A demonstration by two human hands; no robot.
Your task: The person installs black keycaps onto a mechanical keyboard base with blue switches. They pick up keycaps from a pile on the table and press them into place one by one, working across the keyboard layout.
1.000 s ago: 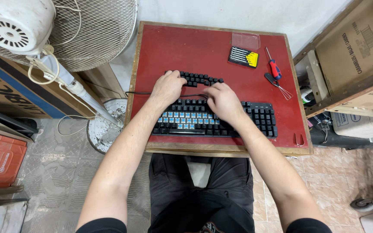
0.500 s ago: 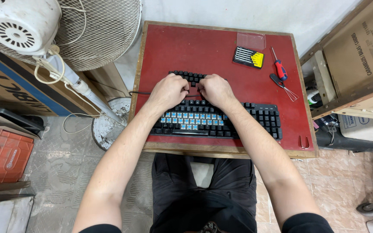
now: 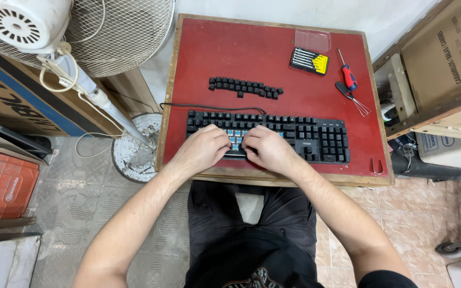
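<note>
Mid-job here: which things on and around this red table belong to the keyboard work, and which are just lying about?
In use:
left hand and right hand, both on the black keyboard
row of removed keycaps
wire keycap puller

Lying about:
red screwdriver
bit set case
pedestal fan
cardboard boxes
red crate

Both hands — left hand (image 3: 201, 149) and right hand (image 3: 267, 149) — rest on the black keyboard (image 3: 273, 133); a row of loose keycaps (image 3: 244, 87) lies behind it on the red surface (image 3: 252, 48).
</note>
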